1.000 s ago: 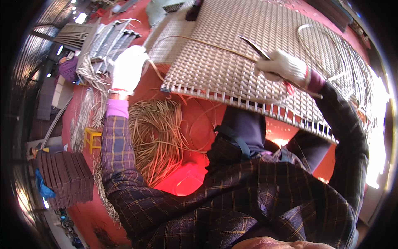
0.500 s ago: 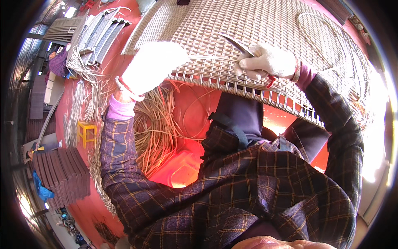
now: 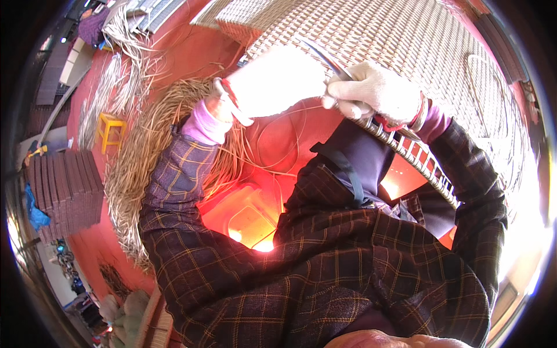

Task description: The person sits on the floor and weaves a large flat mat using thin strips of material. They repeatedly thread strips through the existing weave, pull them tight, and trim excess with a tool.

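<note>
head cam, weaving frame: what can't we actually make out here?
- Left hand: glove blown out white by sun; fingers and grip unreadable.
- Metal tool in right hand: the glove hides its lower end; type unclear.
- Thin strand between the hands: too fine to follow to its ends.
- Woven panel: near edge hidden behind right sleeve; right side lost in glare.
- Pile of cane strips: partly behind left sleeve.

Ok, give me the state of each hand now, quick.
Left hand: gloved, overexposed; grip cannot be told, a thin strand runs from it.
Right hand: gloved, closed on a thin metal tool at the woven panel.
</note>
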Motion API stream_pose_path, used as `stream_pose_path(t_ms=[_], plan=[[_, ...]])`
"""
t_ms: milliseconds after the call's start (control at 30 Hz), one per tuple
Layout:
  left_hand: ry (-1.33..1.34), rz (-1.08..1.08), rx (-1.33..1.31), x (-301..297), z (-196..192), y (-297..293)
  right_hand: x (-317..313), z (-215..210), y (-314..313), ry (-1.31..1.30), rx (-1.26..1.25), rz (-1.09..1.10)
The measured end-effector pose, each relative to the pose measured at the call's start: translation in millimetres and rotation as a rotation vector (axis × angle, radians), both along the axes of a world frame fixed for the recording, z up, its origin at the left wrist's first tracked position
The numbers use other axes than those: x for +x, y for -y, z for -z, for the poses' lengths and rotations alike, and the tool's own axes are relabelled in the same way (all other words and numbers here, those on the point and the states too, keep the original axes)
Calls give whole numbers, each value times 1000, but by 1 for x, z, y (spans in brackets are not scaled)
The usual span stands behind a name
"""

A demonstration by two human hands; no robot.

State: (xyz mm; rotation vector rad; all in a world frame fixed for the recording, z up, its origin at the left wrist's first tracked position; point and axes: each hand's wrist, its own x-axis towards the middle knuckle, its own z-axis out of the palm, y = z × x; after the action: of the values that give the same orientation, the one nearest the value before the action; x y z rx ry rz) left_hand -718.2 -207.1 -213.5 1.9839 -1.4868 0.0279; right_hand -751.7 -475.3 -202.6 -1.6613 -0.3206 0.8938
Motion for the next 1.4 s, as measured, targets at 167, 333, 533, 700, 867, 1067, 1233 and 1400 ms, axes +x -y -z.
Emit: stream_pose_path(t_ms=[167,333,533,700,867,1067,1233,1400], plan=[[579,-457,140,61,34,-82,7,9,-23,-294,405,454],[416,-628,25,68,92,-104,23,4,-37,-425,187,289],[-577,-837,-554,47,112,-96,38,15,-68,-341,-144,167],[-672,-948,-542,35,112,-86,53,33,-85,-301,32,185],[-568,-930,-543,26,109,-80,60,24,-81,-150,-68,106],[-845,-1028,-711,19,99,-69,83,5,-71,468,-299,-347],[-769,-1005,-739,19,105,-70,89,16,-74,42,-26,-249],[-778,-1041,-779,20,115,-69,53,23,-91,-198,22,83]])
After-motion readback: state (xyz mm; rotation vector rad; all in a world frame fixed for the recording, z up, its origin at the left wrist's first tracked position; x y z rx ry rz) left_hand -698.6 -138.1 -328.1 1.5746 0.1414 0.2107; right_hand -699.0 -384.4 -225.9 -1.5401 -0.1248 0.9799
